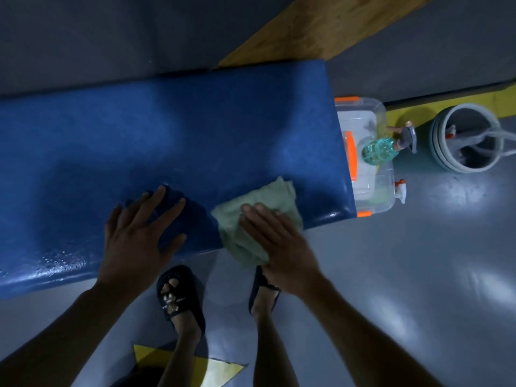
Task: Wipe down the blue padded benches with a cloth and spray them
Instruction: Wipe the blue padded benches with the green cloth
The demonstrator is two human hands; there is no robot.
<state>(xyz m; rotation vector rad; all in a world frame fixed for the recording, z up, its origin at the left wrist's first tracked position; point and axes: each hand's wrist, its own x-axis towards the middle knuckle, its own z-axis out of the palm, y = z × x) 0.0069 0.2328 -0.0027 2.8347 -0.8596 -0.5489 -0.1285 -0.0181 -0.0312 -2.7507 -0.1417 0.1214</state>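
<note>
A blue padded bench (173, 135) runs across the view from the left edge to the middle right. A pale green cloth (265, 203) lies folded at its near right edge, partly hanging over the front. My right hand (276, 244) presses flat on this cloth with straight fingers. To its left, my left hand (139, 236) rests with spread fingers on a dark blue cloth (178, 208) on the bench. Droplets glisten on the bench's near left edge. A green spray bottle (382, 148) lies on a box past the bench's right end.
A clear plastic box with orange clips (363, 113) stands on the floor against the bench's right end. A round bucket (466, 138) with tubing stands further right. My feet in dark slippers (178, 294) are on the grey floor below the bench. A wooden board (321, 26) lies behind.
</note>
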